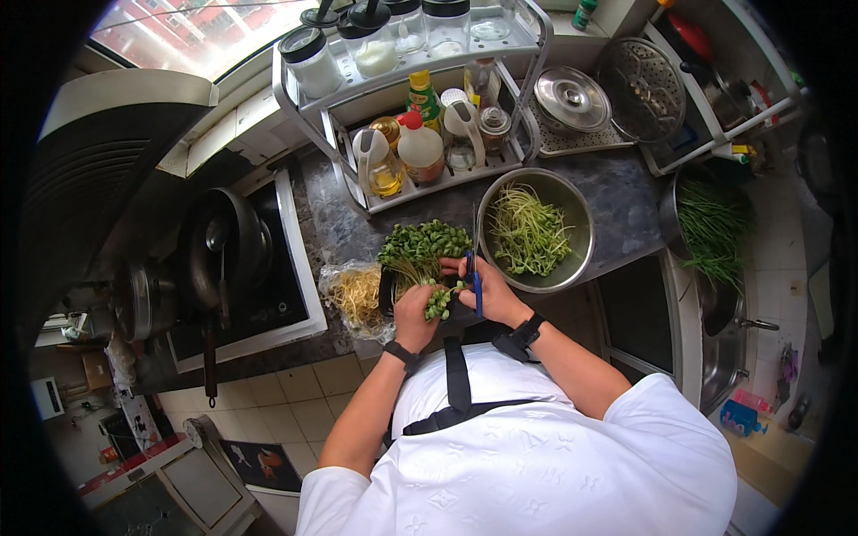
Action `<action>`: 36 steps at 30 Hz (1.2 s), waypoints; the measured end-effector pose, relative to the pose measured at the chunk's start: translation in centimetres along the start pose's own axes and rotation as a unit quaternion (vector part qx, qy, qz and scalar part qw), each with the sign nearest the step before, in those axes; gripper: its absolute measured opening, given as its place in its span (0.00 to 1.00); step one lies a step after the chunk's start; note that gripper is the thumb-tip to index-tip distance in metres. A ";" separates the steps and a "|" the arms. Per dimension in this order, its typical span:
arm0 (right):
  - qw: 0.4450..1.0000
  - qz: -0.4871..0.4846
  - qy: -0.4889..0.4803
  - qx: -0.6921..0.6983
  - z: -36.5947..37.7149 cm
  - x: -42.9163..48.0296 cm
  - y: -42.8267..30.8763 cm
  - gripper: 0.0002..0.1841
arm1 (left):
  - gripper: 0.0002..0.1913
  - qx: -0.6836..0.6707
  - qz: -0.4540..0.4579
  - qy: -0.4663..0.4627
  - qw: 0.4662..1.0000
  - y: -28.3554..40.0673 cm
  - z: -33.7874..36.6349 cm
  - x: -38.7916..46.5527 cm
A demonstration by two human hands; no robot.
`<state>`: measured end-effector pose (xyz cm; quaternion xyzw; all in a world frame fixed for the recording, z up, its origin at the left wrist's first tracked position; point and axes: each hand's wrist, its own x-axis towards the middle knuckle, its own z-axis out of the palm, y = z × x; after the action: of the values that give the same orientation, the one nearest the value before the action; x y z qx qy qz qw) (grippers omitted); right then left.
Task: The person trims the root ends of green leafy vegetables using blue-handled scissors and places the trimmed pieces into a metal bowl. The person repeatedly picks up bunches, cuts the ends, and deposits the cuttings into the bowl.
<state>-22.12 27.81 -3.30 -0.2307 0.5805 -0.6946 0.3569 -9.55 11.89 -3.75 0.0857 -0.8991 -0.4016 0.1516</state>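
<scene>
A black tray [387, 289] of green sprouts [429, 242] with pale stems stands on the counter before me. At its near side, my left hand [415, 315] is closed around a small bunch of leafy sprouts [438, 305]. My right hand [497, 293] holds blue-handled scissors [477, 285], their blades pointing away from me; whether the blades are apart I cannot tell. The fingertips of that hand reach to the sprouts by the tray's right side. Just right of the scissors, a steel bowl [582, 260] contains loose cut sprouts [529, 231].
A clear plastic bag [358, 301] of pale stringy roots or sprouts lies left of the tray. Behind, a metal rack [439, 179] carries bottles and jars. A wok [221, 248] sits on the left cooktop. At right are a lidded pot [573, 99] and long green stalks [716, 224].
</scene>
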 end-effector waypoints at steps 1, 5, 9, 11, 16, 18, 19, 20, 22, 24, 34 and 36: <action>1.000 -0.003 -0.013 0.011 -0.1 0.1 0.1 0.15 | 0.25 0.015 0.010 -0.023 1.000 0.0 -0.4 -0.1; 0.997 0.037 -0.068 0.022 -0.6 0.5 -0.6 0.16 | 0.27 0.021 0.070 -0.048 0.996 0.0 -1.6 -0.5; 0.990 0.068 -0.124 -0.022 -0.6 0.4 -2.2 0.16 | 0.25 0.072 0.150 -0.054 0.985 -0.3 -1.6 -0.7; 0.988 0.082 -0.124 -0.043 -0.7 0.3 -3.1 0.16 | 0.21 0.082 0.158 -0.046 0.983 -0.4 -1.4 -0.8; 0.980 0.108 -0.125 -0.110 -2.0 -0.4 -6.3 0.22 | 0.20 0.073 0.147 -0.020 0.986 -0.4 -1.0 -1.4; 0.973 0.133 -0.090 -0.164 -2.4 -0.4 -7.8 0.20 | 0.19 0.078 0.141 -0.012 0.987 -0.5 -0.8 -1.6; 0.980 0.149 -0.075 -0.109 -2.2 -0.2 -8.3 0.17 | 0.19 0.079 0.129 -0.013 0.988 -0.5 -0.6 -1.7; 0.979 0.161 -0.109 -0.064 -2.1 0.2 -8.8 0.16 | 0.18 0.076 0.121 -0.007 0.990 -0.4 -0.4 -1.8; 0.970 0.125 -0.190 -0.081 -0.5 2.1 -8.4 0.16 | 0.15 0.090 0.130 -0.026 0.987 -0.8 -0.3 -1.9; 0.943 0.031 -0.266 -0.197 1.1 4.5 -7.5 0.15 | 0.12 0.088 0.153 -0.015 0.984 -1.1 0.0 -1.6; 0.818 0.086 -0.404 -0.401 2.3 8.4 -5.2 0.22 | 0.13 0.099 0.168 -0.050 0.980 -1.6 -0.8 -1.8; 0.825 0.074 -0.401 -0.391 2.3 8.3 -5.1 0.22 | 0.12 0.103 0.176 -0.041 0.978 -1.5 -1.0 -1.8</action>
<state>-26.90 20.40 1.40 -0.5660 0.6244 -0.2271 0.4881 -7.47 10.70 -4.66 -0.0751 -0.9421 -0.2773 0.1730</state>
